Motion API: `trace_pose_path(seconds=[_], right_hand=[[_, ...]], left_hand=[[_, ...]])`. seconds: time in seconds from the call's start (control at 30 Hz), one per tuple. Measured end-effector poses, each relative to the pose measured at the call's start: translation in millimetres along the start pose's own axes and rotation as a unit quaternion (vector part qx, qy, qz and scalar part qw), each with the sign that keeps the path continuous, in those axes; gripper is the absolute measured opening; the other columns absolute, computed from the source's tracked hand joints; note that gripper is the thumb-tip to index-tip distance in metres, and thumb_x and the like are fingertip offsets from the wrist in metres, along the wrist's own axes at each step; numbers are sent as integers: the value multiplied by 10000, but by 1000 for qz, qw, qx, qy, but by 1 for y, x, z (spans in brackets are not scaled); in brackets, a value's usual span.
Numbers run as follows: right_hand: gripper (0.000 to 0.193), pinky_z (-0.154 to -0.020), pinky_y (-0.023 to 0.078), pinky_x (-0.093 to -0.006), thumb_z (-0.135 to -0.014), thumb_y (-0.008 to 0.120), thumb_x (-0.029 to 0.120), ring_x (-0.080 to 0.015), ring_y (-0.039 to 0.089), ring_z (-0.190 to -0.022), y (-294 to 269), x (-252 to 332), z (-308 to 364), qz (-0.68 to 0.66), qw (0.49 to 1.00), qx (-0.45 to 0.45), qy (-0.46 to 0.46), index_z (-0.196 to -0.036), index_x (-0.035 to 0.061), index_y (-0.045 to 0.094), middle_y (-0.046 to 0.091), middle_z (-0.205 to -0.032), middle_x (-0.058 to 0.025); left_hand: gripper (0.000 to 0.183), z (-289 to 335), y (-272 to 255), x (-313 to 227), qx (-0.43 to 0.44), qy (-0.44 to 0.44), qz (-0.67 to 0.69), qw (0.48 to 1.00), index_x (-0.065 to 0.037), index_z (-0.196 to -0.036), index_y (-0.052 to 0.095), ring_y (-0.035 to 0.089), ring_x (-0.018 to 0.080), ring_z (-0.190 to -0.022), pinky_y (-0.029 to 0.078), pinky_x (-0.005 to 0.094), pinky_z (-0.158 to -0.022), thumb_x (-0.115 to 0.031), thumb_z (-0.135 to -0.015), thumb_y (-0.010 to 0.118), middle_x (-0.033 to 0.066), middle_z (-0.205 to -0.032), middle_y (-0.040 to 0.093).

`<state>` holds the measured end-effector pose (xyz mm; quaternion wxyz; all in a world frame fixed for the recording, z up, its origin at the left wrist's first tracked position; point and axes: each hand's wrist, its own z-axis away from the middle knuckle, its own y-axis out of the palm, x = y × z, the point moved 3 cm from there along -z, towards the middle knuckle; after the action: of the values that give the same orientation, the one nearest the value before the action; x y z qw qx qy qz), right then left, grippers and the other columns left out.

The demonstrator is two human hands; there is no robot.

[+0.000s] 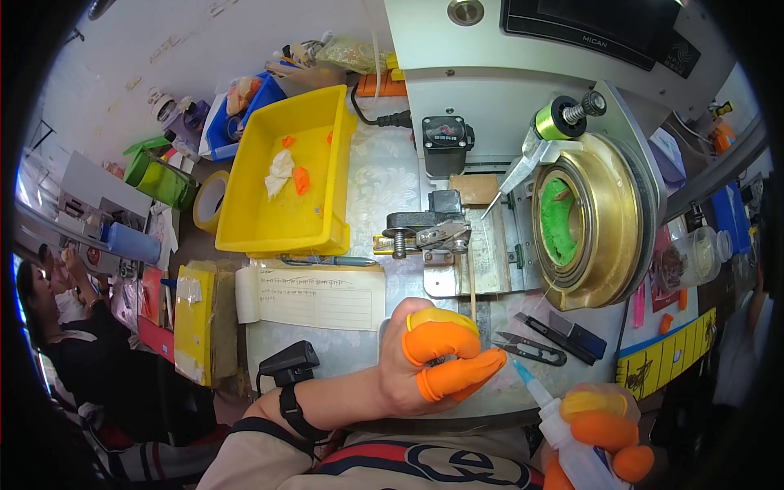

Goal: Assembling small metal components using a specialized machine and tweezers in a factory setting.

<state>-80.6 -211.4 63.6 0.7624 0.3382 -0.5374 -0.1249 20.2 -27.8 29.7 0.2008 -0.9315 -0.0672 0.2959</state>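
My left hand (433,355), with orange and yellow finger cots, is pinched closed in front of the machine's fixture. What lies between its fingertips, if anything, is too small to make out. In my right hand (600,425), also wearing orange and yellow finger cots, is a white squeeze bottle (559,425) with a narrow blue tip. That tip points up and left, close to my left fingertips but apart from them. Beyond my left hand stands a small clamp fixture (441,237) with a thin wooden stick (472,294) below it.
Thread snips (531,349) and a black-handled tool (567,333) lie right of my left hand. A brass ring wheel (604,220) stands behind them. To the left are a notebook (318,298), a pen (331,261) and a yellow bin (237,233). A person (106,367) sits at far left.
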Motion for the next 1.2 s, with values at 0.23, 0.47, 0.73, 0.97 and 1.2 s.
trace_pose_path(seconds=[0.23, 0.47, 0.73, 0.97, 1.2], right_hand=[[765, -480, 506, -275, -794, 533, 440, -234, 589, -530, 4, -4, 17, 2, 990, -142, 3, -1288, -67, 242, 545, -952, -274], [578, -617, 520, -306, -839, 536, 330, -226, 598, -594, -19, -13, 11, 194, 742, 94, -635, -1248, -33, 346, 340, -1268, -213], [659, -498, 493, -267, -826, 477, 452, -208, 591, -537, -6, -1, 6, 78, 990, 63, -102, -1215, -70, 375, 605, -769, -168], [709, -478, 500, -263, -775, 537, 405, -226, 603, -550, -16, -39, 28, 4, 992, -96, 82, -1244, -83, 330, 598, -748, -210], [612, -511, 504, -239, -832, 450, 339, -212, 603, -534, 8, 8, -3, 98, 988, -53, 108, -1252, -86, 317, 608, -710, -195]], left_hand=[[324, 1, 0, 1, 0, -3, -1, 1000, -189, -827, 651, 508, 121, -585, 330, 277, -597, -68, -541, 744, -54, -694, 544], [332, 1, 1, -2, 14, 30, -16, 999, -172, -809, 631, 492, 143, -632, 335, 288, -596, -26, -537, 754, -15, -790, 493], [319, -1, 0, -3, 14, 28, -13, 999, -159, -799, 628, 488, 148, -636, 333, 288, -600, -20, -541, 755, -10, -793, 493], [312, -2, -2, -3, -3, 17, -7, 1000, -166, -795, 638, 505, 135, -621, 335, 280, -588, -35, -536, 751, -29, -748, 522], [297, 1, -1, -2, -7, 5, -5, 1000, -176, -785, 646, 519, 129, -600, 337, 277, -573, -50, -535, 746, -46, -716, 553]])
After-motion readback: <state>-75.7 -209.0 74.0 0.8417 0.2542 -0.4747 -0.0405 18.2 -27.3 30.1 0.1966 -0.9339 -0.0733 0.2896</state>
